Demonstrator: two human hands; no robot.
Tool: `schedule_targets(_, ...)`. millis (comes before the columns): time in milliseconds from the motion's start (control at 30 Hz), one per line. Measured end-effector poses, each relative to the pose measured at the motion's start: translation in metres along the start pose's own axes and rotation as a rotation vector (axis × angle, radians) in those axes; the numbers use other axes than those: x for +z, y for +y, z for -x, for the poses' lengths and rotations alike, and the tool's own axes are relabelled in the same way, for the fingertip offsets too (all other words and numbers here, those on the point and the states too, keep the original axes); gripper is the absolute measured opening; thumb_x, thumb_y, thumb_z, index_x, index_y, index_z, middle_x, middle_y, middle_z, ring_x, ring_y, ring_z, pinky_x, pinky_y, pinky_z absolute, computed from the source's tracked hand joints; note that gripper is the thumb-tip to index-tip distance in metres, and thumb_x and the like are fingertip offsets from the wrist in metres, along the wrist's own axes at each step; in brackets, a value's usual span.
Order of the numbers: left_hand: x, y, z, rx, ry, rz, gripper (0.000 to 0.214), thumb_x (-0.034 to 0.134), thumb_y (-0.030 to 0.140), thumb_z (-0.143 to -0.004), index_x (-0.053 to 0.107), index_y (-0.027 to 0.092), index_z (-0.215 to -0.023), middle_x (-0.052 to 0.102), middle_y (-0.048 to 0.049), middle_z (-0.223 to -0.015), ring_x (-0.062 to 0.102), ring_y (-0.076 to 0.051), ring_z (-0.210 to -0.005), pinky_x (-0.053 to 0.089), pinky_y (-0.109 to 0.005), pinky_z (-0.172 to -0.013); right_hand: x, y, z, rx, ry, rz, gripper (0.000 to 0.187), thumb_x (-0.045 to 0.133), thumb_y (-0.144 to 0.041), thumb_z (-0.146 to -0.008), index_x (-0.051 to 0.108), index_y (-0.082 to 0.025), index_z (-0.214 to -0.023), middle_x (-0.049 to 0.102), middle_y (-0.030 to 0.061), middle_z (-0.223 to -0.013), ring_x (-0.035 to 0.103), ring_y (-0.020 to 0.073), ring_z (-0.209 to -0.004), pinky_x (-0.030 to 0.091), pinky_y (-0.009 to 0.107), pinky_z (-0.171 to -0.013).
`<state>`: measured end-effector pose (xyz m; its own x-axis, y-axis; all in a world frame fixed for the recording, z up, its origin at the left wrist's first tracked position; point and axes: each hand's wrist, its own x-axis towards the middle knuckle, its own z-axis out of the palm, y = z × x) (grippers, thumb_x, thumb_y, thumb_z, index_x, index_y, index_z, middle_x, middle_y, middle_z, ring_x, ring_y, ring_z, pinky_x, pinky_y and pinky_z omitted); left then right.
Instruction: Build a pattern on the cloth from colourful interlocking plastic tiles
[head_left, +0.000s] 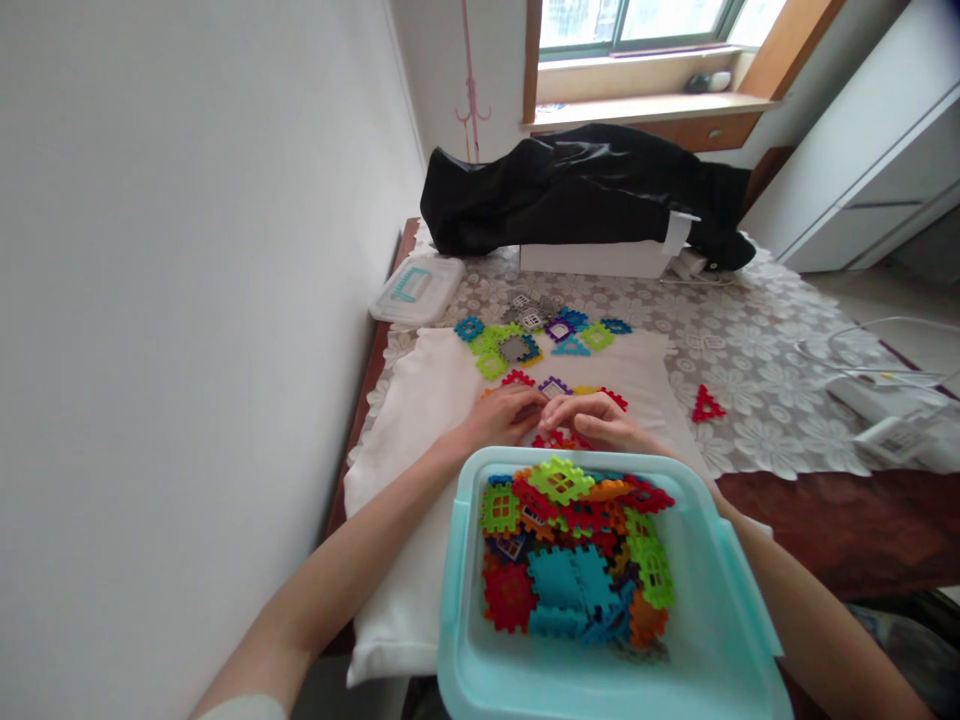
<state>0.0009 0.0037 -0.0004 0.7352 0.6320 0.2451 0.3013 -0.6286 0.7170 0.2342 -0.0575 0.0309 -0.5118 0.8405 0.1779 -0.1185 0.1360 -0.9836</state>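
My left hand (511, 412) and my right hand (596, 418) meet fingertip to fingertip low over a white cloth, just beyond the tub. Both have bent fingers drawn together; what lies between the tips is hidden. Red toothed plastic building pieces (561, 440) show under my right hand. Around the hands lie a red piece (517, 378), a purple-framed piece (555, 388), a yellow piece (586, 391) and another red piece (615, 397). Farther back on the cloth is a cluster of green pieces (491, 365), with blue, grey and purple ones among them.
A turquoise tub (705, 620) of mixed pieces stands close to me, between my forearms. Its lid (418, 290) lies at the back left. A red triangle piece (707, 404) sits on the lace tablecloth (772, 370). A black cover (585, 190) drapes something behind. The wall (225, 250) borders the left.
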Motion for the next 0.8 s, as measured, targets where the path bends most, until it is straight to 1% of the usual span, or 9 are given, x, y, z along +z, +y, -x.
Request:
schedule_targets(67, 0.001, -0.002, 0.0, -0.001, 0.001, -0.021, 0.019, 0.062, 0.027, -0.104, 0.076, 0.017, -0.113, 0.078, -0.0082, -0.109, 0.072, -0.02, -0.103, 0.056, -0.031, -0.096, -0.002, 0.009, -0.005, -0.014, 0.147, 0.143, 0.034, 0.064, -0.051, -0.102, 0.082, -0.021, -0.103, 0.077, 0.0083, -0.104, 0.072, 0.0216, -0.102, 0.058, 0.035, -0.095)
schedule_targets(133, 0.001, -0.004, 0.001, 0.011, -0.001, -0.035, 0.019, 0.062, 0.023, -0.103, 0.075, 0.017, -0.116, 0.078, -0.0087, -0.114, 0.072, -0.021, -0.107, 0.056, -0.032, -0.1, -0.004, 0.02, -0.01, -0.047, 0.294, 0.429, 0.024, 0.065, -0.039, -0.102, 0.081, -0.021, -0.102, 0.077, 0.0085, -0.104, 0.071, 0.0225, -0.1, 0.057, 0.037, -0.094)
schedule_targets(167, 0.001, -0.005, 0.001, 0.02, 0.0, -0.037, 0.02, 0.063, 0.022, -0.103, 0.075, 0.017, -0.117, 0.077, -0.0088, -0.117, 0.072, -0.021, -0.11, 0.055, -0.032, -0.102, -0.005, 0.026, -0.012, -0.064, 0.342, 0.595, 0.02, 0.065, -0.034, -0.1, 0.081, -0.022, -0.104, 0.077, 0.009, -0.107, 0.071, 0.0241, -0.103, 0.057, 0.04, -0.097)
schedule_targets(233, 0.001, -0.006, 0.001, 0.031, 0.004, -0.039, 0.019, 0.063, 0.021, -0.102, 0.074, 0.018, -0.117, 0.077, -0.0086, -0.119, 0.071, -0.021, -0.112, 0.055, -0.033, -0.105, -0.008, 0.036, -0.013, -0.082, 0.382, 0.865, 0.023, 0.064, -0.025, -0.097, 0.08, -0.023, -0.113, 0.076, 0.01, -0.119, 0.069, 0.0277, -0.115, 0.055, 0.045, -0.105)
schedule_targets(300, 0.001, -0.006, 0.001, 0.03, 0.007, -0.051, 0.018, 0.063, 0.021, -0.102, 0.074, 0.018, -0.116, 0.077, -0.0085, -0.118, 0.072, -0.022, -0.111, 0.056, -0.033, -0.104, -0.01, 0.043, -0.012, -0.065, 0.364, 1.011, 0.036, 0.062, -0.017, -0.093, 0.076, -0.024, -0.125, 0.073, 0.01, -0.131, 0.065, 0.0299, -0.126, 0.053, 0.049, -0.111)
schedule_targets(400, 0.001, -0.005, 0.0, 0.018, 0.001, -0.061, 0.019, 0.064, 0.021, -0.102, 0.075, 0.018, -0.117, 0.077, -0.0083, -0.118, 0.072, -0.022, -0.111, 0.056, -0.034, -0.103, -0.013, 0.05, -0.009, -0.026, 0.308, 1.11, 0.049, 0.061, -0.01, -0.087, 0.072, -0.025, -0.132, 0.07, 0.009, -0.141, 0.063, 0.031, -0.131, 0.053, 0.05, -0.112)
schedule_targets(500, 0.001, -0.005, 0.0, 0.011, -0.008, -0.058, 0.02, 0.064, 0.019, -0.101, 0.075, 0.019, -0.118, 0.077, -0.0081, -0.12, 0.072, -0.021, -0.113, 0.056, -0.034, -0.105, -0.015, 0.051, -0.008, -0.013, 0.272, 1.144, 0.051, 0.059, -0.008, -0.086, 0.073, -0.025, -0.132, 0.07, 0.0085, -0.142, 0.063, 0.0311, -0.132, 0.053, 0.051, -0.113)
schedule_targets(667, 0.001, -0.005, 0.0, 0.0, -0.01, -0.057, 0.019, 0.064, 0.019, -0.101, 0.075, 0.019, -0.117, 0.077, -0.008, -0.12, 0.071, -0.022, -0.114, 0.056, -0.035, -0.106, -0.015, 0.048, -0.009, -0.024, 0.236, 1.135, 0.045, 0.059, -0.008, -0.088, 0.074, -0.024, -0.128, 0.071, 0.0082, -0.139, 0.064, 0.0288, -0.13, 0.054, 0.048, -0.114)
schedule_targets(800, 0.002, -0.006, 0.0, -0.004, -0.012, -0.049, 0.018, 0.063, 0.02, -0.102, 0.075, 0.019, -0.116, 0.077, -0.008, -0.12, 0.071, -0.021, -0.113, 0.055, -0.034, -0.105, -0.012, 0.046, -0.01, -0.031, 0.21, 1.131, 0.031, 0.063, -0.019, -0.097, 0.075, -0.022, -0.125, 0.072, 0.0096, -0.137, 0.065, 0.0289, -0.129, 0.055, 0.048, -0.113)
